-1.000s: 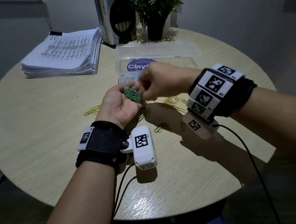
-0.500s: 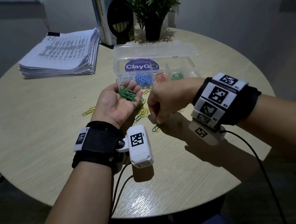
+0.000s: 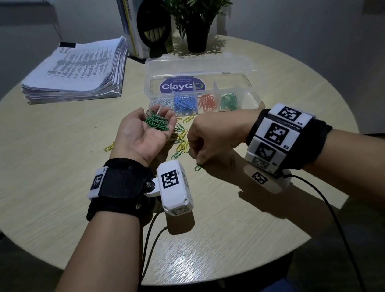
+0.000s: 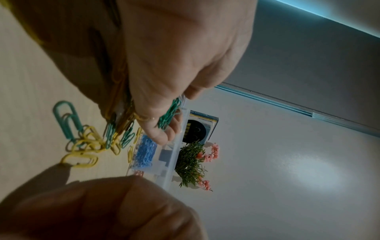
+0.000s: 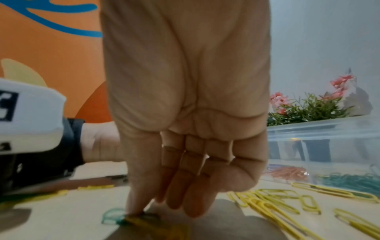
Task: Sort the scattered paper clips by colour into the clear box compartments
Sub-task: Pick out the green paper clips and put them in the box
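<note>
My left hand [image 3: 153,116] lies palm up in front of the clear box [image 3: 249,82], carrying a heap of green paper clips [image 3: 158,123] on relaxed fingers. The box's compartments hold silver [image 3: 163,103], blue [image 3: 185,105], orange [image 3: 206,102] and green clips [image 3: 228,100]. My right hand [image 3: 201,163] is curled knuckles-up on the table, thumb and forefinger pinching one end of a green paper clip [image 3: 198,168] that lies flat. In the right wrist view the thumb tip sits on that green clip [image 5: 112,216]. Loose yellow clips [image 3: 182,143] mixed with a few green ones lie between the hands.
A thick stack of papers [image 3: 79,72] lies at the back left. Books [image 3: 142,17] and a potted plant [image 3: 195,10] stand behind the box. A few more yellow clips [image 3: 109,147] lie left of my left wrist. Camera cables [image 3: 150,244] trail over the near table edge.
My right hand has left the left palm and dropped to the table, onto a single green clip. The left hand stays palm up with its green clips.
</note>
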Demonstrator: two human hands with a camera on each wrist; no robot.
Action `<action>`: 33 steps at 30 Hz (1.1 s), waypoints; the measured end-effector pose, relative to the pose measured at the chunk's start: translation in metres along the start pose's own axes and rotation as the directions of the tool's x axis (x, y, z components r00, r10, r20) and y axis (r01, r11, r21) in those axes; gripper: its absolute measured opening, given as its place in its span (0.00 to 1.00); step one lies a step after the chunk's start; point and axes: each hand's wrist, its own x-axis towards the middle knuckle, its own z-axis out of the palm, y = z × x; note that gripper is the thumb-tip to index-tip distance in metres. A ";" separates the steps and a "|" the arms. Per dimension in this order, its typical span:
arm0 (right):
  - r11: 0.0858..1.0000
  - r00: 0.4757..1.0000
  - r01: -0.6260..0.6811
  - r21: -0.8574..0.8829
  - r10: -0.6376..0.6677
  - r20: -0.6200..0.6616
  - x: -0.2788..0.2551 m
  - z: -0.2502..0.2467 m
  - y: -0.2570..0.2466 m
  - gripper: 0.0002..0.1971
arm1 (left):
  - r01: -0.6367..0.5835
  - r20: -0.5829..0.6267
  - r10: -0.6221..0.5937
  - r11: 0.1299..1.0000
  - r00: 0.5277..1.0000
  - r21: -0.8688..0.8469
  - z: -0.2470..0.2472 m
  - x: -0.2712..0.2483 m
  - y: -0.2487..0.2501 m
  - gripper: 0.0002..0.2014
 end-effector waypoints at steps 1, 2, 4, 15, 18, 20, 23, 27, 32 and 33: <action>1.000 1.000 0.009 -0.013 -0.009 0.001 0.001 0.001 -0.001 0.06 | -0.005 -0.002 0.005 1.000 1.000 -0.008 0.000 0.000 0.001 0.21; 0.999 1.000 0.015 -0.033 -0.015 0.005 0.001 0.002 -0.003 0.05 | -0.012 -0.004 0.012 1.000 1.000 -0.016 0.000 0.000 0.002 0.21; 0.997 1.000 0.016 -0.071 -0.015 0.021 0.001 0.003 -0.005 0.04 | -0.023 -0.006 0.023 0.999 1.000 -0.027 -0.001 0.000 0.004 0.21; 0.995 0.997 -0.017 -0.103 0.025 0.079 -0.004 -0.004 -0.007 0.05 | -0.014 -0.008 0.014 1.000 1.000 -0.018 -0.002 -0.001 0.005 0.21; 0.992 0.996 -0.005 -0.130 0.016 0.083 -0.004 -0.001 -0.012 0.04 | -0.009 -0.008 0.009 1.000 1.000 -0.017 -0.002 -0.001 0.004 0.21; 0.991 0.995 -0.016 -0.133 0.029 0.093 -0.003 0.002 -0.014 0.04 | -0.009 -0.010 0.009 1.000 1.000 -0.014 -0.002 -0.001 0.004 0.21; 0.993 0.995 -0.018 -0.120 0.029 0.096 -0.001 0.001 -0.015 0.03 | -0.012 -0.010 0.012 1.000 1.000 -0.014 -0.002 -0.001 0.005 0.21; 0.999 0.998 -0.033 0.019 0.032 0.061 0.006 -0.009 -0.010 0.05 | -0.028 -0.009 0.027 1.000 1.000 -0.003 -0.001 0.000 0.007 0.21; 1.000 0.994 0.026 -0.009 -0.026 -0.107 0.016 -0.009 -0.015 0.08 | -0.052 -0.013 0.052 0.999 0.999 -0.002 -0.001 0.000 0.016 0.20; 0.999 0.992 0.045 -0.019 -0.047 -0.116 0.019 -0.007 -0.018 0.10 | -0.060 -0.015 0.060 0.998 0.998 0.001 -0.001 0.000 0.018 0.20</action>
